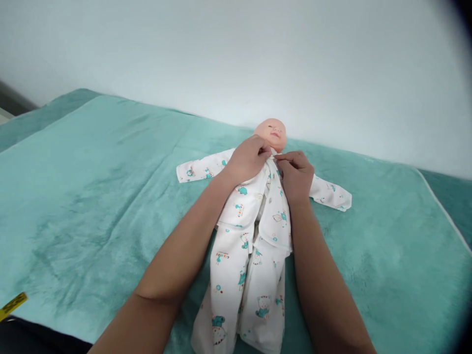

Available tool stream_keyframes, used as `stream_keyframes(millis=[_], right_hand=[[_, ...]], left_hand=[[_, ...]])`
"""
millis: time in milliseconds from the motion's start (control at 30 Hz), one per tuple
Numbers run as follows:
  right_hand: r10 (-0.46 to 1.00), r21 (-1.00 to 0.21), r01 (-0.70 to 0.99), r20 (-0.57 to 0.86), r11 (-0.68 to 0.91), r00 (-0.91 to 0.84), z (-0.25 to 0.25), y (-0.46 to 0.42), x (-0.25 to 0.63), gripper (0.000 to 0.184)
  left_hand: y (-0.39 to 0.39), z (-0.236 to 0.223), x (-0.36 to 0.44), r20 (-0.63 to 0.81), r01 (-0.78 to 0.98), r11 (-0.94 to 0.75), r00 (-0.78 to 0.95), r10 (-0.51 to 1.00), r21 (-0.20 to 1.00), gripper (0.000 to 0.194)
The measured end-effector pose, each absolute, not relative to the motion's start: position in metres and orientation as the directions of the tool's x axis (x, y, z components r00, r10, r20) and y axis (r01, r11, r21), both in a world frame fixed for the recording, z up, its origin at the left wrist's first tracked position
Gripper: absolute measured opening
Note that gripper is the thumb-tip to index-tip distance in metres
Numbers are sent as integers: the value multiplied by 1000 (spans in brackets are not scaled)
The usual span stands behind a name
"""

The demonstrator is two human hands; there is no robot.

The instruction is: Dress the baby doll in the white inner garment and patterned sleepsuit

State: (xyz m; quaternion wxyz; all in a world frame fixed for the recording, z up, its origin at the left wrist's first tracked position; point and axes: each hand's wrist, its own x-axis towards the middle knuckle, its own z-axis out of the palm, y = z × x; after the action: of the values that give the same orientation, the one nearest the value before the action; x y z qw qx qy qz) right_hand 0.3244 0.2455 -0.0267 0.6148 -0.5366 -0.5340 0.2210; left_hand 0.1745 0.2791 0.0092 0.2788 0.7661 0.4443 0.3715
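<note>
A baby doll (275, 132) lies on its back, dressed in a white printed jacket (240, 204) and matching trousers (230, 265). The jacket's sleeves spread out to both sides, and its front hangs apart below the chest. At the collar, just under the doll's chin, my left hand (251, 156) is closed with its fingertips pinching the jacket's edge. My right hand (297, 172) pinches the other side of the collar, close to the left fingertips. The fastening between the fingers is too small to make out.
A green plush blanket (110, 196) covers the surface under the doll. Behind it rises a white wall (221, 54). A yellow tag (14, 304) and dark fabric (33, 337) show at the lower left.
</note>
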Motion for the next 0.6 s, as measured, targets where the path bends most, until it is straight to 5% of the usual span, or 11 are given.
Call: stream_keyframes(millis=[300, 600], right_hand=[[865, -866, 412, 416, 283, 282, -24, 244, 323, 23], [874, -861, 441, 399, 252, 279, -23, 246, 323, 22]], left_hand=[[277, 13, 169, 128, 272, -215, 304, 944, 938, 13], [275, 15, 170, 88, 269, -170, 292, 952, 948, 15]])
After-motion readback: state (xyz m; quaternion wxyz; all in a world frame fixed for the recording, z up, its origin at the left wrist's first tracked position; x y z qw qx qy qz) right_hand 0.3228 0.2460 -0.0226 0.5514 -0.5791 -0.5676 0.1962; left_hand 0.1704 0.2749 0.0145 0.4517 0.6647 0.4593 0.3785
